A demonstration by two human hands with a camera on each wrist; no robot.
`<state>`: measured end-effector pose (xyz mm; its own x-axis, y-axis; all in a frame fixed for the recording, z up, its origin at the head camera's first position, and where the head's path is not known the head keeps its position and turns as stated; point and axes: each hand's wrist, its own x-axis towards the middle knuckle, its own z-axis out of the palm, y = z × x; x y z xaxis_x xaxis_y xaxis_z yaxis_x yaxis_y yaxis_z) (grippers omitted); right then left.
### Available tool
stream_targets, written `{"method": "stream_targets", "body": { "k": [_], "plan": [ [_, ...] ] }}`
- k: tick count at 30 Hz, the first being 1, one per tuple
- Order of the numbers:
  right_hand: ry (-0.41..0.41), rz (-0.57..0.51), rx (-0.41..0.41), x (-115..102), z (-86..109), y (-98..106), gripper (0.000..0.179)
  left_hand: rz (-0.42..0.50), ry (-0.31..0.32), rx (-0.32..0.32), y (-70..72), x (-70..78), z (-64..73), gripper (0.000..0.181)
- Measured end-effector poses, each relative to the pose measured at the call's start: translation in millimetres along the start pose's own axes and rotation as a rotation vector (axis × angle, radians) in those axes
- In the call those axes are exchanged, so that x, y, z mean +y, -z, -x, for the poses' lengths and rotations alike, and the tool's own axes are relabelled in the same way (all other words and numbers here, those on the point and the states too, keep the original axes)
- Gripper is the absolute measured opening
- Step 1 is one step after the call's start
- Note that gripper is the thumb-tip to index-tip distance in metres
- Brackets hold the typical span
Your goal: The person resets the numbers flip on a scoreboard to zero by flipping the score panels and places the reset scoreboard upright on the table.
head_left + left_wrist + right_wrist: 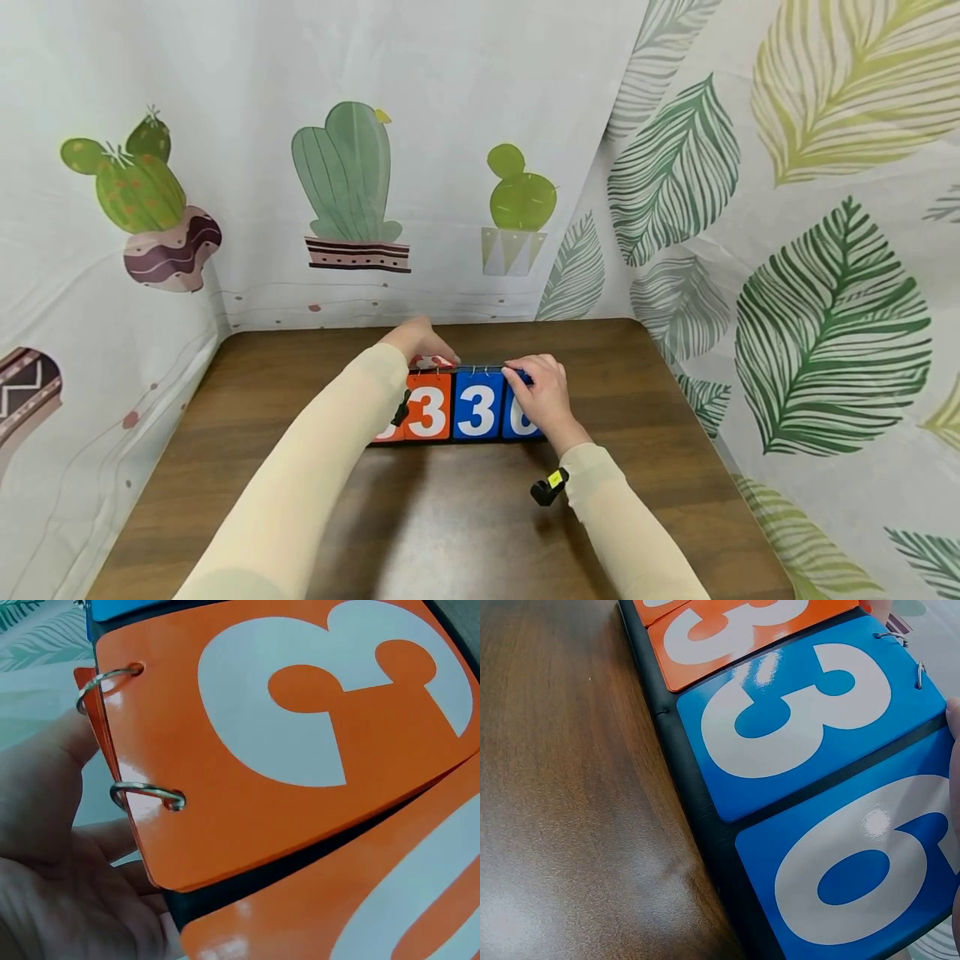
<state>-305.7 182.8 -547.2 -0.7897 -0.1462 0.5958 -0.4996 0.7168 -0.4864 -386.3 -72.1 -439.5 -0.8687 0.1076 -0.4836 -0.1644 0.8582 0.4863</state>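
Observation:
A flip scoreboard [453, 407] with a dark backing and ringed number cards stands on the table. Its orange card with a 3 [150, 847] hangs on two metal rings beside another orange card [262, 922], partly hidden by the left sleeve in the head view. On the right side are a blue 3 card [772, 735] and a blue 6 card [757, 855]. My left hand [422, 337] reaches over the top edge by the orange cards, fingers curled behind them, near a red-and-white piece [433, 362]. My right hand [543, 392] grips the top right corner, thumb in front.
The brown wooden table [465, 533] carries the scoreboard towards its back. Behind hangs a white cloth [247, 167] printed with cacti, and a leaf-printed cloth [750, 233] runs along the right. A black wrist camera [550, 487] sits on the right forearm.

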Motion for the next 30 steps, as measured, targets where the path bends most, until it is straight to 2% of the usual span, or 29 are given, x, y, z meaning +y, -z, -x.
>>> {"method": "stream_targets", "body": {
  "k": [6,10,15,18,20,26,30],
  "plan": [
    [-0.016,0.007,-0.010,-1.1,2.0,-1.0,0.024,0.085,-0.044,0.071,5.7,-13.0,-7.8,0.085],
    [-0.013,0.006,-0.005,-1.3,1.4,-1.0,0.025,0.162,-0.075,0.080,17.4,-22.8,-13.9,0.080],
    [-0.016,0.005,-0.010,-0.1,1.0,-0.4,0.026,0.327,-0.091,-0.006,36.6,-30.8,-13.3,0.077],
    [-0.018,0.013,-0.014,0.3,1.7,-0.8,0.025,0.417,-0.111,-0.062,46.5,-32.8,-7.0,0.075],
    [-0.021,0.014,-0.015,0.3,1.7,-0.8,0.024,0.459,-0.125,-0.078,51.4,-33.0,-2.9,0.072],
    [-0.032,0.006,-0.025,-1.6,1.1,0.7,0.026,0.488,-0.217,-0.125,63.1,-36.4,10.0,0.055],
    [-0.039,0.011,-0.028,-1.9,1.2,0.8,0.026,0.421,-0.259,-0.150,68.3,-38.4,20.1,0.048]
  ]
}}
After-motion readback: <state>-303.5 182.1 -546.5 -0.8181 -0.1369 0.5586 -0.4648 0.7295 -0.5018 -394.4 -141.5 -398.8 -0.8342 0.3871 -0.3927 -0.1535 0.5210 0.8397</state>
